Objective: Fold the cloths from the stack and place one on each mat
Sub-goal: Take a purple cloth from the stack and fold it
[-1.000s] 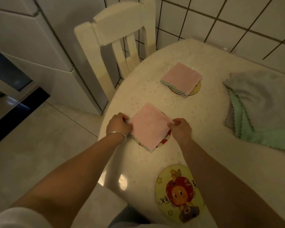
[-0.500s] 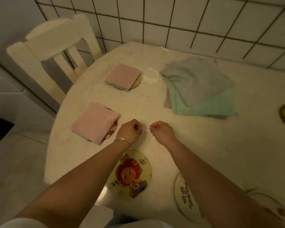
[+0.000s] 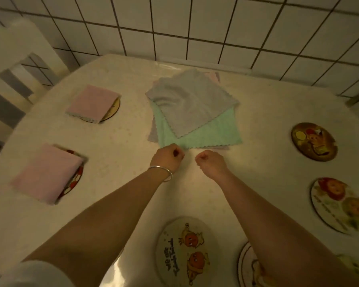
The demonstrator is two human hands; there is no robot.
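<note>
Both fists curled, empty — left hand point(image 3: 167, 157) and right hand point(image 3: 208, 162) just below the stack of cloths point(image 3: 192, 112) at upper centre. The grey top cloth point(image 3: 190, 104) looks light, limp — probably best pinched at 2 corners.

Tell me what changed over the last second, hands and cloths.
Both hands let go of the near folded pink cloth, left lying on its mat, and moved right toward the stack. The left hand and right hand now sit curled and empty at the stack's near edge. The far pink cloth and the stack stayed put.
</note>
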